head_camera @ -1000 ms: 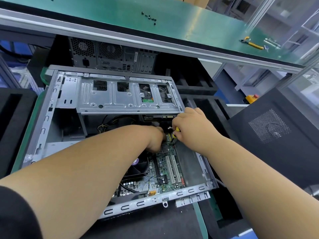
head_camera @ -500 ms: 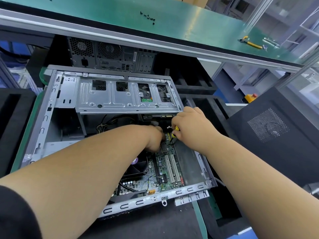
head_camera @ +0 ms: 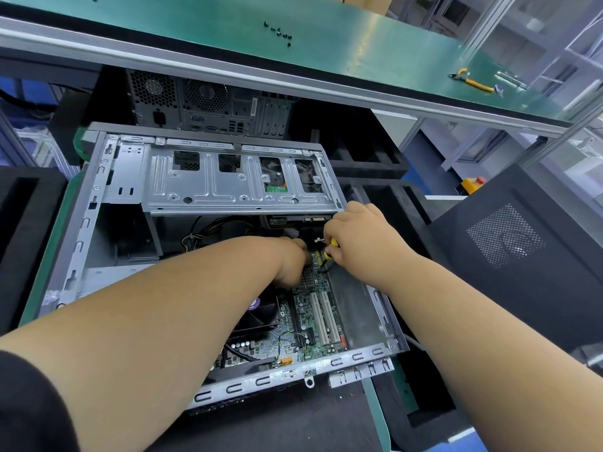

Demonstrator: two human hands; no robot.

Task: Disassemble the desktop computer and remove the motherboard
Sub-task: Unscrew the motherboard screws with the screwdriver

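Both hands meet mid-frame inside the case (head_camera: 81, 230): right hand (head_camera: 362, 243) grips a yellow screwdriver (head_camera: 330, 247), left hand (head_camera: 293, 265) grip unclear, over the motherboard (head_camera: 310, 324) at lower centre, which looks stiff, light, fragile, so I'd lift it by its edges.

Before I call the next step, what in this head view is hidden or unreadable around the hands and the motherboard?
- Left hand: its fingers are hidden behind the wrist, so any grip is unknown.
- Right hand: grips a yellow-handled tool; its tip is too small to make out.
- Motherboard: left part covered by the left forearm.
- Small dark bits on the green shelf: too small to identify.
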